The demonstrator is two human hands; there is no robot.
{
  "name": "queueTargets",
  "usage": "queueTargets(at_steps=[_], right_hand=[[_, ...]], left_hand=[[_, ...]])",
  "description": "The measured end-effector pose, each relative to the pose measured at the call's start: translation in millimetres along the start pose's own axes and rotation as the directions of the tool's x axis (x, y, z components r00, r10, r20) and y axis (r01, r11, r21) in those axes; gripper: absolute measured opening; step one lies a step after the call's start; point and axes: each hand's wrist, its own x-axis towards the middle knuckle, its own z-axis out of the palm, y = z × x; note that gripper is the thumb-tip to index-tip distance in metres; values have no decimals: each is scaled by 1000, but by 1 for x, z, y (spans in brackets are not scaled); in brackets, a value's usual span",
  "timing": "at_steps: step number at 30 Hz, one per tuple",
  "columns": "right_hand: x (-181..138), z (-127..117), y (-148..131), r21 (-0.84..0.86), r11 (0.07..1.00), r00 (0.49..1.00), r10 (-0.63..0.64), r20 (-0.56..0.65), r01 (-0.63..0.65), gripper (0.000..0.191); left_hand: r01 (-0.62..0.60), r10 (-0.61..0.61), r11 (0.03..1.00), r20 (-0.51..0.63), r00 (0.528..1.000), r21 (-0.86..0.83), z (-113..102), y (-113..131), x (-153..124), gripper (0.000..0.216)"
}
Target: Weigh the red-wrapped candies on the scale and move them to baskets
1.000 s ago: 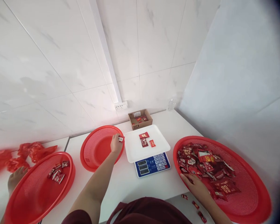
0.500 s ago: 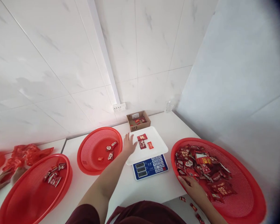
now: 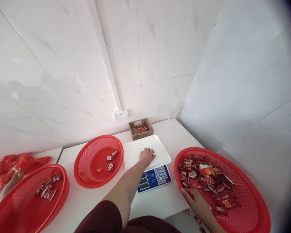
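My left hand (image 3: 146, 156) reaches out over the white tray (image 3: 133, 152) of a blue-faced scale (image 3: 155, 177). Its fingers are curled down on the spot where the red candy packets lay, and those packets are hidden under it. My right hand (image 3: 196, 201) lies with fingers spread on the heap of red candy packets (image 3: 206, 176) at the near left side of the large red basket (image 3: 252, 210) on the right. A smaller red basket (image 3: 87, 176) left of the scale holds several packets (image 3: 109, 158).
Another red basket (image 3: 19, 210) at the near left holds several packets (image 3: 47, 191). Beyond it, a second person's hand (image 3: 11, 183) is at some red plastic bags (image 3: 16, 161). A cardboard box (image 3: 135, 136) and a wall socket (image 3: 120, 114) are behind the scale. Loose packets (image 3: 196, 219) lie below the table edge.
My left hand dropped packets into the middle basket, swung right over the scale tray and closed down on the packets there. My right hand stayed in the right basket.
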Motion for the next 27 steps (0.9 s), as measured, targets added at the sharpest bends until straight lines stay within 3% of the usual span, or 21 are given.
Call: queueTargets(at_steps=[6,12,16,22,25,27], right_hand=[[1,-1,1,4,1000,1000,-25,15,25,52],[0,-3,-3,17,999,999,-36,12,36,51],[-1,-5,-4,32,999,999,-24,30,23,51],[1,-4,-3,54,998,999,-11,37,9,52],[2,-4,-2,55,998,999,-17,49,14,50],[2,-3,-1,57,998,998,-25,49,22,51]], left_hand=[[142,-149,982,-47,988,-127,-6,-15,-4,22],[278,-324,926,-160,932,-255,-29,-41,-15,19],[323,-392,903,-238,889,-282,-55,-79,-32,22],[452,-512,856,-292,808,-250,-88,-149,-83,32],[477,-520,853,-270,810,-213,-90,-160,-98,34],[438,-474,879,-257,842,-187,-84,-151,-96,34]])
